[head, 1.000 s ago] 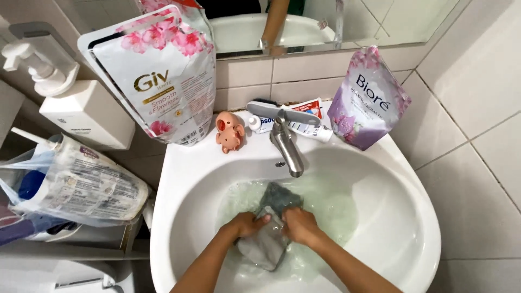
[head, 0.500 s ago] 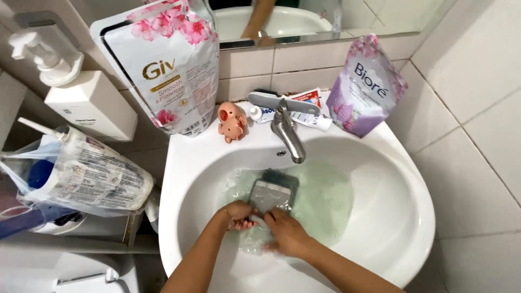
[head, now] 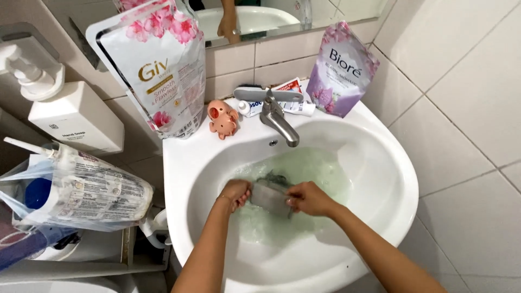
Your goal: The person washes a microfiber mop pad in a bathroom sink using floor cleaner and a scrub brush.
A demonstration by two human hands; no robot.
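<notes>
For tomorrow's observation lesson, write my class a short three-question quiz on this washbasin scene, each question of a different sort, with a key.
1. True or false: both hands grip the grey cloth over the soapy water in the basin.
2. Which thing stands nearest the tap on its left in the picture? A) pink toy figure B) purple pouch C) white pump bottle
3. Fill in: the toothpaste tube lies ___ the tap.

Key
1. True: the left hand and right hand hold its two ends.
2. A
3. behind
</notes>
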